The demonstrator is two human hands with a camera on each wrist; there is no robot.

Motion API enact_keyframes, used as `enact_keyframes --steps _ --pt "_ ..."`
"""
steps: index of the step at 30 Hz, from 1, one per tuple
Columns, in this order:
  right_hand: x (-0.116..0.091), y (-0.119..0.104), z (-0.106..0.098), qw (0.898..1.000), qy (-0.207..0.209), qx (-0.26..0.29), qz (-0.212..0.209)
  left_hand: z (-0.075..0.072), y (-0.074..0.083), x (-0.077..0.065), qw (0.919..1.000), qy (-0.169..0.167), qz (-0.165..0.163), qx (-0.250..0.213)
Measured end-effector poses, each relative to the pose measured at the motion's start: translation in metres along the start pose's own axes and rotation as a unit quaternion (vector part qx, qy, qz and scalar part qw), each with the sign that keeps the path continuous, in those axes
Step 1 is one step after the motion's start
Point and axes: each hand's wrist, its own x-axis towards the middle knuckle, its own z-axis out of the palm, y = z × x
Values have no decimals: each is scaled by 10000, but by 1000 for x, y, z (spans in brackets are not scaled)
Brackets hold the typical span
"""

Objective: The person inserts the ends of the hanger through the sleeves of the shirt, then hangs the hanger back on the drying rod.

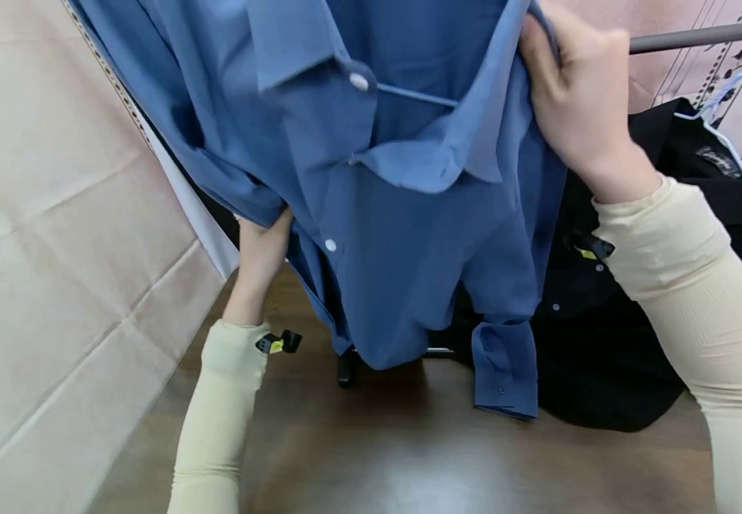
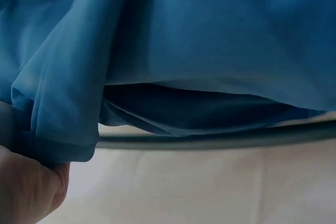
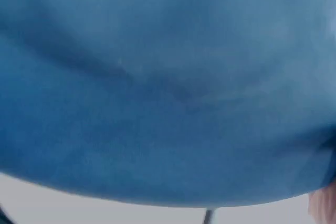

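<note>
A blue button-up shirt (image 1: 403, 250) with white buttons hangs in the middle of the head view, its collar open and a cuff dangling low on the right. Inside the neck shows a thin light-blue bar (image 1: 417, 95), apparently part of a hanger. My right hand (image 1: 579, 107) grips the cloth near the collar at upper right, fingers partly hidden. Lower on the left, my left hand (image 1: 264, 246) holds a fold of the shirt, its fingers mostly covered; the left wrist view shows the thumb side against the bunched fabric (image 2: 68, 108). Blue cloth (image 3: 168, 103) fills most of the right wrist view.
On the right, a black shirt (image 1: 608, 343) hangs with a white hanger (image 1: 727, 100) at a grey rail (image 1: 698, 37). A pale creased sheet (image 1: 56, 250) covers the left side. Brown wood-look floor (image 1: 409, 457) lies below, with a dark rack foot (image 1: 346, 368).
</note>
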Motion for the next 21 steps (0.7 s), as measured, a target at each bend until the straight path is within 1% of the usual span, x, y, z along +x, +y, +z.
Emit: enact_keyframes --steps 1,3,4,6,8,12,15,17,21 --pt "-9 2 -1 9999 -122 -22 26 2 -4 -5 9997 -117 -188 124" --pt "-24 7 -5 9993 -368 -9 25 9 -13 -12 9984 -391 -371 184" --pt "-31 10 -8 9989 -461 -73 59 12 -16 -14 9975 -593 -376 129" --pt "-42 17 -14 9978 -627 -192 17 18 -24 -19 9947 -949 -352 177" --pt "-53 24 -20 9968 -731 -317 -42 24 -30 -25 9906 -1302 -380 185" --pt "-71 38 -34 9946 -885 -534 -134 32 -46 -39 9785 -1953 -644 169" --pt "-82 50 -47 9924 -998 -706 -157 37 -57 -48 9686 -2355 -792 125" --pt "-89 57 -56 9904 -1095 -830 -174 40 -63 -53 9627 -2561 -861 151" --pt "-101 70 -71 9862 -1265 -1057 -170 42 -73 -62 9513 -2870 -1039 433"
